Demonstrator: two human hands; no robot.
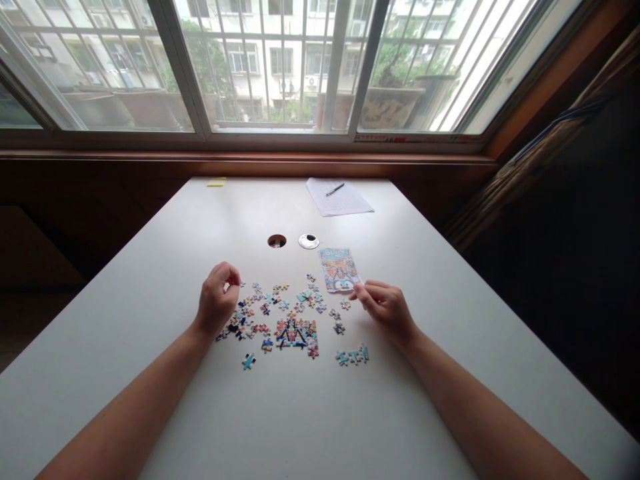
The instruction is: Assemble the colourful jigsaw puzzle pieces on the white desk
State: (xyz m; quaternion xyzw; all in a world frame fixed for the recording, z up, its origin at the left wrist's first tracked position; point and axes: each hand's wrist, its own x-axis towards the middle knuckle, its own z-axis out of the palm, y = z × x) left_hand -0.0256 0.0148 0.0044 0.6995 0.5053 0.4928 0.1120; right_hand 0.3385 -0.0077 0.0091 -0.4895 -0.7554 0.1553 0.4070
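My left hand (218,297) is curled closed at the left edge of a spread of loose jigsaw pieces (243,313). Whether it holds anything is hidden by the bent fingers. My right hand (386,305) has its thumb and fingers pressed together, with the tips by the lower right corner of a colourful picture sheet (339,270); I cannot make out what is in them. Between the hands lies a joined block of puzzle (296,333), multicoloured with dark blue lines. A light blue strip of pieces (353,355) sits to its right, and a blue piece (249,361) lies at lower left.
The white table (310,427) has a round hole (277,241) with a silver cover (309,241) beside it. Farther back are papers (345,202) with a pen (335,190) on top, and yellow tape (217,182). A barred window (280,73) is beyond the table.
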